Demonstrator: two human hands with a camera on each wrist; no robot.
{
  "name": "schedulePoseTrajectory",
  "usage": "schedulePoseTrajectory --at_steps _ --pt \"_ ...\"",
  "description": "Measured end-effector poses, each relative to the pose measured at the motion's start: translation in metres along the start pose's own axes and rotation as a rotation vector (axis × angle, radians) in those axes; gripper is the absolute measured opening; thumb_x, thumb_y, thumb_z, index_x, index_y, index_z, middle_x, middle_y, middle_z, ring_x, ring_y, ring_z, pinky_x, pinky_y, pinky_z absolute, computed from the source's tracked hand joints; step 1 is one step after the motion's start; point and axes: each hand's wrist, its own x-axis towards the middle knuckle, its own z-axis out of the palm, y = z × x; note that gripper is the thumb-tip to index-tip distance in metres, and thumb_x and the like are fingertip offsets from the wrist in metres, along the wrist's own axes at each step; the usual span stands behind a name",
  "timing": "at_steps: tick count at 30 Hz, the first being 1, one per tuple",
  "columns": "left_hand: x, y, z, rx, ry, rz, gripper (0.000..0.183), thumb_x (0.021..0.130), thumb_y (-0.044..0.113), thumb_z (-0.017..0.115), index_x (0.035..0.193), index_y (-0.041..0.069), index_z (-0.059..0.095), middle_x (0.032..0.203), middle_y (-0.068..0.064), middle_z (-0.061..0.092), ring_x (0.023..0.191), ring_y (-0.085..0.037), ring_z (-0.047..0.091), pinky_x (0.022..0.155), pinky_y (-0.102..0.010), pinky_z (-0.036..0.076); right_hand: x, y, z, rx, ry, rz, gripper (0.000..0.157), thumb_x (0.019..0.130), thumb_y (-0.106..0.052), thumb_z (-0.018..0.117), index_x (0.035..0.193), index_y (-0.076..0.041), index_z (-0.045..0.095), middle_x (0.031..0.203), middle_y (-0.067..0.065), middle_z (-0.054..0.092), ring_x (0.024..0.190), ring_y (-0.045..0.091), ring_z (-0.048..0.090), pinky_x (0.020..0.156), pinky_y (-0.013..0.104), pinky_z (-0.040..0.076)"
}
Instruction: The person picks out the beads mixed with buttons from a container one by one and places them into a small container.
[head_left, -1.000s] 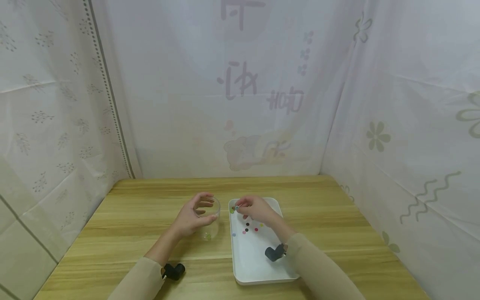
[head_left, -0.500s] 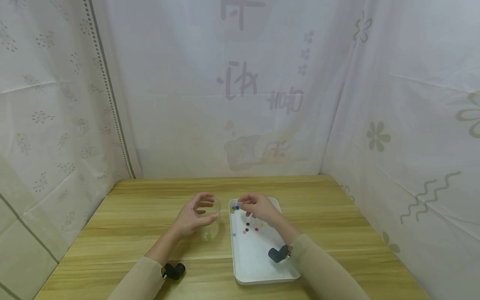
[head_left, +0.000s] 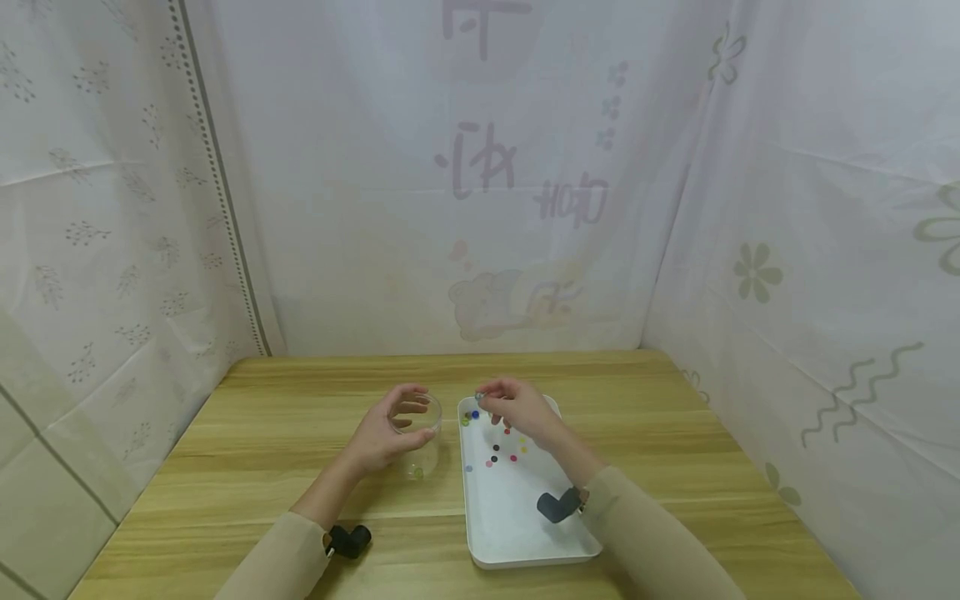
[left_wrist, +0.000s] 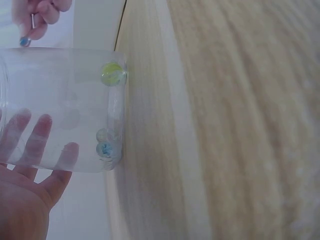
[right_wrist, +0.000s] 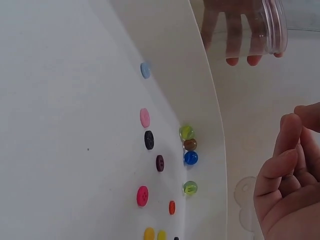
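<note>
My left hand grips a clear plastic jar that stands on the table, fingers wrapped around its side. Several marbles lie at the jar's bottom, among them a yellow-green marble and a blue-patterned marble. Between thumb and fingertips, my right hand pinches a clear marble with blue inside, above the far left corner of a white tray. Along the tray wall sit a green marble, a brown marble, a blue marble and a second green marble.
Buttons are scattered in the tray: a light blue button, a pink button, a black button, a red-pink button and several others. The wooden table is bordered by printed curtains at back and sides.
My right hand has risen from the tray's far left corner and shifted slightly outward, bringing the marble up. The blue marble there has come into sight. My left hand and the jar stay still.
</note>
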Motion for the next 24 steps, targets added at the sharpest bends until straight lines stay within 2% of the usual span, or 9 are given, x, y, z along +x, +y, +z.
schedulePoseTrajectory --at_steps 6,13,18,20,24 --pt "0.0 0.0 0.0 0.0 0.002 -0.004 0.067 0.094 0.024 0.086 0.152 0.016 0.053 0.15 -0.022 0.063 0.141 -0.053 0.057 0.118 -0.069 0.048 0.001 -0.011 0.0 0.008 0.005 -0.004 0.028 0.103 -0.024 0.076 0.128 -0.012 0.075 0.121 0.024 0.076 0.079 0.016 0.067 0.064 0.028 0.052" --pt "0.001 0.0 0.001 0.003 0.005 -0.008 0.068 0.093 0.025 0.087 0.152 0.016 0.053 0.15 -0.02 0.064 0.141 -0.051 0.058 0.118 -0.069 0.048 0.002 -0.022 0.001 0.043 -0.007 -0.052 0.028 0.103 -0.02 0.076 0.128 -0.008 0.075 0.122 0.029 0.074 0.077 0.016 0.065 0.062 0.021 0.049" --pt "0.001 0.0 0.001 -0.002 0.006 -0.006 0.068 0.093 0.024 0.087 0.152 0.016 0.053 0.15 -0.02 0.064 0.142 -0.053 0.057 0.118 -0.069 0.048 0.002 -0.029 0.0 0.067 -0.011 -0.071 0.028 0.103 -0.019 0.075 0.128 -0.007 0.074 0.121 0.03 0.073 0.076 0.014 0.065 0.061 0.021 0.048" --pt "0.001 0.0 0.001 -0.001 0.007 -0.004 0.068 0.093 0.023 0.087 0.152 0.016 0.053 0.149 -0.02 0.064 0.141 -0.054 0.057 0.118 -0.069 0.048 0.002 -0.033 0.0 0.072 -0.014 -0.069 0.031 0.102 -0.02 0.076 0.129 -0.005 0.073 0.118 0.027 0.075 0.076 0.014 0.065 0.061 0.023 0.048" --pt "0.001 -0.001 0.001 -0.001 0.008 -0.003 0.068 0.093 0.023 0.087 0.152 0.016 0.053 0.149 -0.02 0.064 0.141 -0.054 0.057 0.117 -0.069 0.048 0.0 -0.041 0.001 0.07 -0.02 -0.065 0.036 0.102 -0.022 0.077 0.132 -0.003 0.072 0.11 0.011 0.078 0.077 0.015 0.065 0.062 0.023 0.05"
